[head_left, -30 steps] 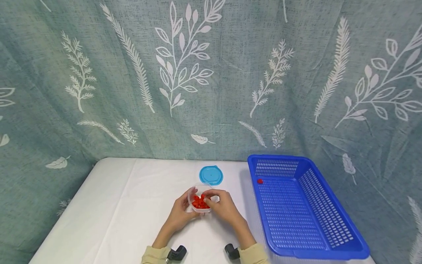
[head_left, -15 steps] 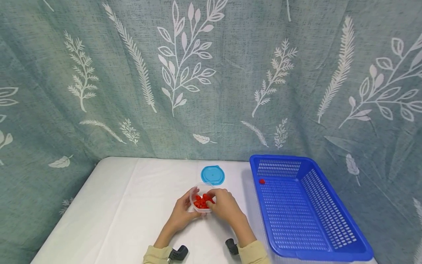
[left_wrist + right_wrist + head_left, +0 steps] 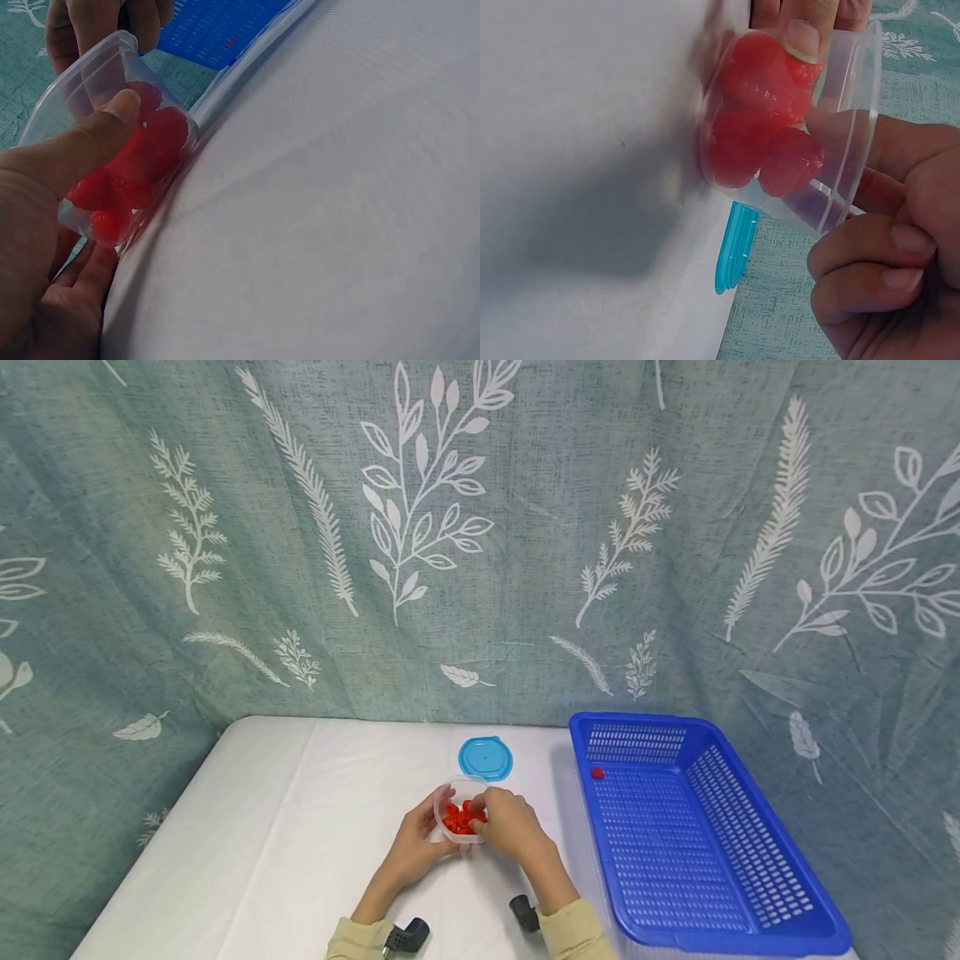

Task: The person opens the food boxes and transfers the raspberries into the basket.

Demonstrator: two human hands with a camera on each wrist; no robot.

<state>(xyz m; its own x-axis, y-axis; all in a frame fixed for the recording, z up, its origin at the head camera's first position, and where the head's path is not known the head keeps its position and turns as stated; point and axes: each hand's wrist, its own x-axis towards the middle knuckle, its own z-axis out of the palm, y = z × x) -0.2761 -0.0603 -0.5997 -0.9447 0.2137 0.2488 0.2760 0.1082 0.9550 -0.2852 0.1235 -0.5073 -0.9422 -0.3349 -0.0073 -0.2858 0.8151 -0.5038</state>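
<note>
My left hand (image 3: 414, 843) holds a small clear plastic container (image 3: 853, 105), tilted with its mouth up. Its thumb presses the near wall in the left wrist view. Inside lie several red raspberries (image 3: 161, 142), bunched toward the bottom. From the right, my right hand (image 3: 513, 822) reaches over the rim, thumb and index finger inside among the berries. Its other fingers curl outside the container in the right wrist view. The right fingertips are partly hidden behind the berries, so I cannot tell whether they pinch one.
A blue lid (image 3: 486, 758) lies flat on the white-covered table (image 3: 300, 843), just behind the container. On the right stands a large blue plastic basket (image 3: 675, 860) with slotted walls; one red raspberry (image 3: 597, 773) sits in its far left corner. A green leaf-patterned curtain (image 3: 480, 568) hangs behind.
My right thumb and index finger have gone a little deeper among the raspberries. My left hand keeps holding the container in the same place; the view has shifted slightly.
</note>
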